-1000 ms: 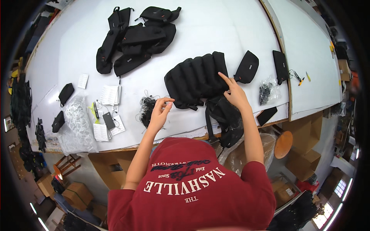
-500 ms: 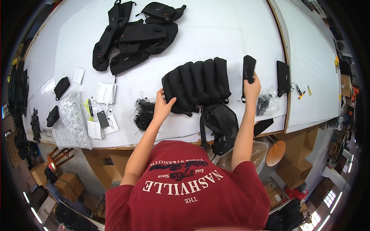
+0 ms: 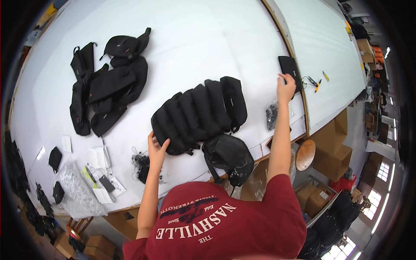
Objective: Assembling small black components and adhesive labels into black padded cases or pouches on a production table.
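A row of several black padded fabric bags (image 3: 190,112) lies side by side on the white table in front of me. My left hand (image 3: 157,149) grips the near left corner of the row, its thumb over the fabric and its fingers along the side. At the row's right end lies a bag with a small pale label (image 3: 234,104). My right hand (image 3: 284,88) is stretched out to the right, thumb and fingers apart. It is at the edge of a flat black pouch (image 3: 289,71); whether it touches the pouch I cannot tell.
A black mesh backpack (image 3: 229,158) lies at the table's near edge. More black bags (image 3: 108,82) are heaped at the far left. Black cords (image 3: 141,167), paper tags (image 3: 99,158) and a clear plastic bag (image 3: 78,190) lie near left. A ridge (image 3: 284,34) divides the table at right.
My right hand has let go of the slim black bag, which now lies at the row's right end, and has reached toward the flat pouch. The view has turned and shifted.
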{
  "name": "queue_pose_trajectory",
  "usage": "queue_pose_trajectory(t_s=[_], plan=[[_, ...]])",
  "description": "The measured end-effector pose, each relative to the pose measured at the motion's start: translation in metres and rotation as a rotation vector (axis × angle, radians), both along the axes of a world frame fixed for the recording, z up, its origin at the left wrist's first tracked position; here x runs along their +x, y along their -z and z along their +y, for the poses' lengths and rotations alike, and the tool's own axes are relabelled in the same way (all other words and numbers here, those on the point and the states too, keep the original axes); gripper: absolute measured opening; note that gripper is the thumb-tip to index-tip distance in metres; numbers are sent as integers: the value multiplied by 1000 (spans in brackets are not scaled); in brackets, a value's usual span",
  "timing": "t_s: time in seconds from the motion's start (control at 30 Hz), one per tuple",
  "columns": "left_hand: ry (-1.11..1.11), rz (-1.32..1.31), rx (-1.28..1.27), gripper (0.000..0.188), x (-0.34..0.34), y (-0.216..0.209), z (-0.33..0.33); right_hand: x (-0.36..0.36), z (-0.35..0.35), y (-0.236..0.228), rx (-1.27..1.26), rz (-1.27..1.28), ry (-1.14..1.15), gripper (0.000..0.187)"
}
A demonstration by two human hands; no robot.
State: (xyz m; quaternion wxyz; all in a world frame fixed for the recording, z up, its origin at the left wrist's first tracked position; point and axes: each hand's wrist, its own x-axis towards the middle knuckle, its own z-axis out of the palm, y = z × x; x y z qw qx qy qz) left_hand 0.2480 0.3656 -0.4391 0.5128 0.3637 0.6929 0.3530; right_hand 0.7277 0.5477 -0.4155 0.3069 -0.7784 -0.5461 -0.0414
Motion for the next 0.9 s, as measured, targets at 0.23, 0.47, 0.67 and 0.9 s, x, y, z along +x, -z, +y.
queue_pose_trajectory(t_s=[0.23,0.47,0.67,0.9], plan=[[93,114,-63,56,-4,-3,13,67,26,5,-697,-125,491,91],[-31,469,133,43,8,-34,29,50,22,-12,-585,-331,362,58],[603,195,713,24,119,-105,118,12,5,-40,-4,538,41,49],[1128,613,968,46,260,-12,175,-32,-51,-57,-52,970,67,30]])
